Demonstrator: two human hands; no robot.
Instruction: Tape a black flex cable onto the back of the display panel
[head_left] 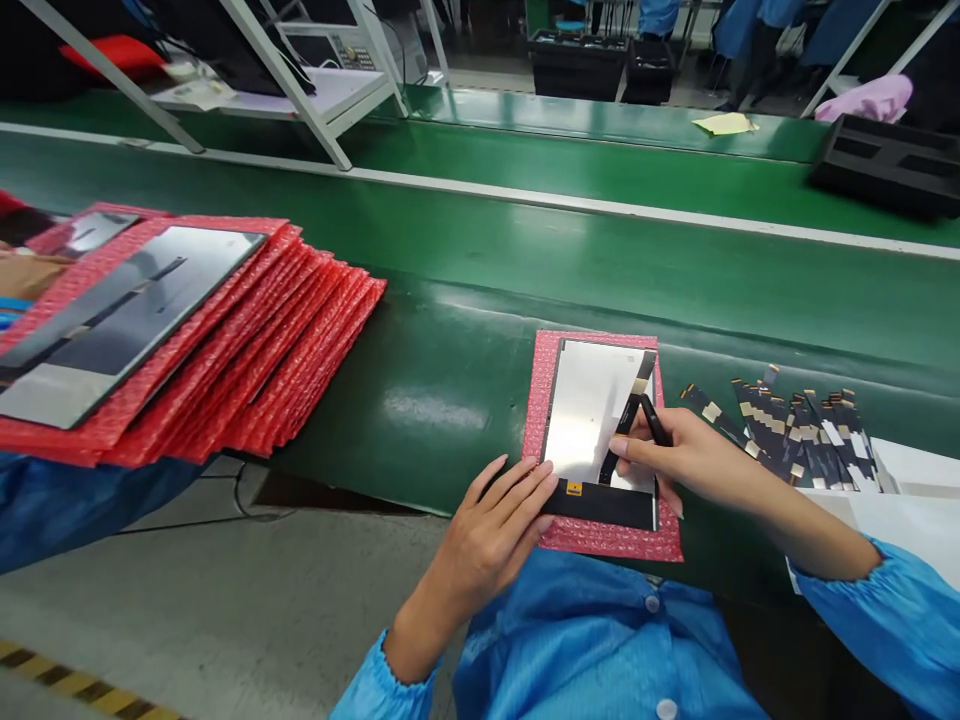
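Pink, bubble-textured wrap, one sheet, lies on the green counter beneath one rectangular display panel, glossy silver with a black near band. Your right hand has its grip closed around one slim black tool; your left hand lies open at the panel's near-left edge.

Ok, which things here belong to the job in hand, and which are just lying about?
Likely the job:
panel
pink bubble wrap beneath
black tool in right hand
pile of dark strips
red bubble-wrap stack

Apparently just lying about:
yellow paper
pink bundle
black container
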